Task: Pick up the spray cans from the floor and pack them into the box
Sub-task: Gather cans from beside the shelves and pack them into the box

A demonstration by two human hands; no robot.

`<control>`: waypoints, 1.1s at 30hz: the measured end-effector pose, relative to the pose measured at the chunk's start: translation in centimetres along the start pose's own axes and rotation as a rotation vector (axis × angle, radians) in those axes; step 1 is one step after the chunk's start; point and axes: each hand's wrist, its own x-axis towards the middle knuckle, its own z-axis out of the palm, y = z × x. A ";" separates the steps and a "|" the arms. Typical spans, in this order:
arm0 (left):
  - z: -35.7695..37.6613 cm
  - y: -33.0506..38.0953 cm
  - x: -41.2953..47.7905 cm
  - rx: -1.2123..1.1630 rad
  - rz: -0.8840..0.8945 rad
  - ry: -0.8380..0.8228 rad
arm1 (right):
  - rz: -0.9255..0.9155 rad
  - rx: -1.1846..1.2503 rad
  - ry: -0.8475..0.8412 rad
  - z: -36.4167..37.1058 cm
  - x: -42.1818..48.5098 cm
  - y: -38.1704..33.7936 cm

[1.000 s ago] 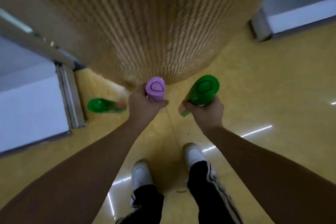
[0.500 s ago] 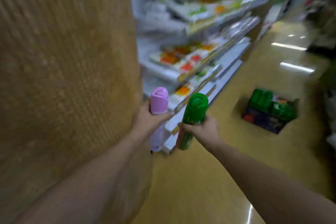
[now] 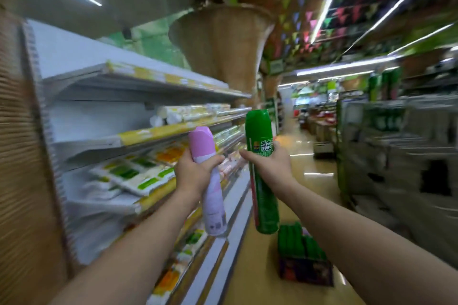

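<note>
Your head has come up since half a second ago: the woven pillar (image 3: 17, 156) that filled the left half of the view now sits at the left edge, and the box (image 3: 304, 271) has slid from the right of the aisle to low in the middle, below your right forearm.

Your left hand (image 3: 195, 172) grips the pink spray can (image 3: 214, 205) just under its cap, fingers and thumb wrapped round it. Your right hand (image 3: 271, 168) grips the green spray can (image 3: 265, 202) on its upper body in the same way. Both cans stand nearly upright, caps up, side by side and apart.

The box rests on the yellow floor (image 3: 257, 267) ahead of you, with green cans (image 3: 295, 240) standing packed inside. The left shelves (image 3: 148, 131) run just beside it, stacked with blurred packets. A grey shelf unit (image 3: 396, 161) lines the right of the aisle. A second woven column (image 3: 223, 39) rises beyond the shelves.
</note>
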 end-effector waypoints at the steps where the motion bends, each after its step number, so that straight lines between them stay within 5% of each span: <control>1: 2.3 0.1 0.4 -0.031 -0.001 -0.013 | -0.014 -0.010 0.018 -1.3 1.1 0.3; 24: 47.3 -17.3 18.6 -0.194 -0.049 -0.434 | 0.075 -0.289 0.394 -17.0 34.1 24.4; 33: 63.5 -23.6 24.6 -0.152 -0.035 -0.397 | 0.091 -0.270 0.406 -24.2 48.5 35.6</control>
